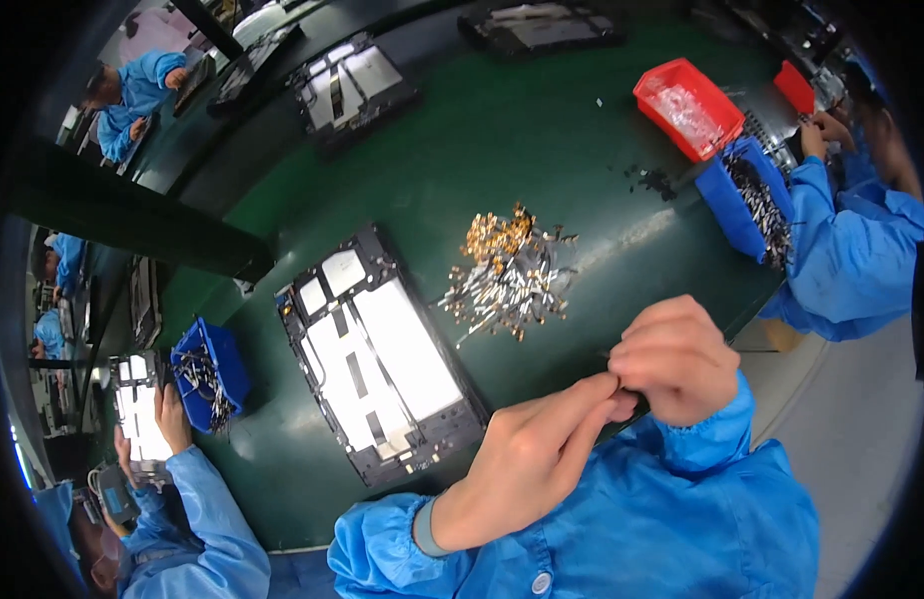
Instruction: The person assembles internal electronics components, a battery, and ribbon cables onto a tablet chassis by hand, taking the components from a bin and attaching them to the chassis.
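My left hand [527, 461] and my right hand [678, 357] meet above the table's near edge, fingertips pinched together. Whatever they hold is hidden by the fingers; only a tiny dark tip shows between them. Left of my hands lies a tablet-like device frame [387, 344], black-edged, with bright white panels and dark flat strips on it. Beyond my hands is a loose pile of small metal parts [512, 285], gold-coloured at the far side and silvery at the near side. Neither hand touches the frame or the pile.
At the far right stand a red bin [689, 108] with clear bits and a blue bin [746, 200] of small dark parts. Another blue bin [217, 369] is at left. A dark post [142, 215] rises there. Co-workers in blue sit on both sides; more device frames [347, 85] lie behind.
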The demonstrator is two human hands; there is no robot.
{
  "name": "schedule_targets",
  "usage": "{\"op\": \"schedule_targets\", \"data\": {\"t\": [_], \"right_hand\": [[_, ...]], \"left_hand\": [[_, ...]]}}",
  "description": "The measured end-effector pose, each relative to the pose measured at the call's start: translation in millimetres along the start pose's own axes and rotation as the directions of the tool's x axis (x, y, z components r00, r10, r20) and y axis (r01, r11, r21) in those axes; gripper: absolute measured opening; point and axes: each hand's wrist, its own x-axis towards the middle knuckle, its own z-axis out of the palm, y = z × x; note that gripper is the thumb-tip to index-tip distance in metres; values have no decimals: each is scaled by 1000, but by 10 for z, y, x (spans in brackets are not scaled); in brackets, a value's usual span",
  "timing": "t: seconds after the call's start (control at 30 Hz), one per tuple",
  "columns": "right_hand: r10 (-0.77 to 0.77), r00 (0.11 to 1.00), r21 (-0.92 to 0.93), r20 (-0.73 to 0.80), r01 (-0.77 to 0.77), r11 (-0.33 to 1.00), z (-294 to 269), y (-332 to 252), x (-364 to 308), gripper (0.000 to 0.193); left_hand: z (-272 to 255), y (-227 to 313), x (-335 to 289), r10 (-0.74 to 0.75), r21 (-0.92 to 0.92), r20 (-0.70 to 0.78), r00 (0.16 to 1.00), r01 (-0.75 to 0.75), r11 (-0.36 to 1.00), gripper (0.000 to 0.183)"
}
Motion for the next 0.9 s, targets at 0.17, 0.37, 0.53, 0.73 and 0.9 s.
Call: {"op": "schedule_targets", "data": {"t": [0.17, 0.37, 0.53, 0.73, 0.9], "right_hand": [[345, 807, -364, -480, -541, 758, -704, 961, 666, 21], [557, 810, -896, -185, -371, 243, -1536, 2754, 626, 6], [273, 961, -944, 34, -59, 324, -1493, 2318, 819, 41], [21, 785, -53, 619, 15, 999, 1248, -365, 808, 39], [-130, 682, 176, 720, 2, 984, 1545, -347, 724, 31]], "left_hand": [[-386, 93, -345, -182, 65, -108, 977, 189, 980, 20], [-922, -433, -1090, -358, -121, -570, 739, 355, 927, 18], [-981, -538, -1135, -361, -286, -407, 839, 258, 923, 17], [-906, -374, -1347, -345, -85, -411, 844, 341, 936, 14], [-927, -364, -1253, -291, -20, -417, 861, 311, 950, 13]]}}
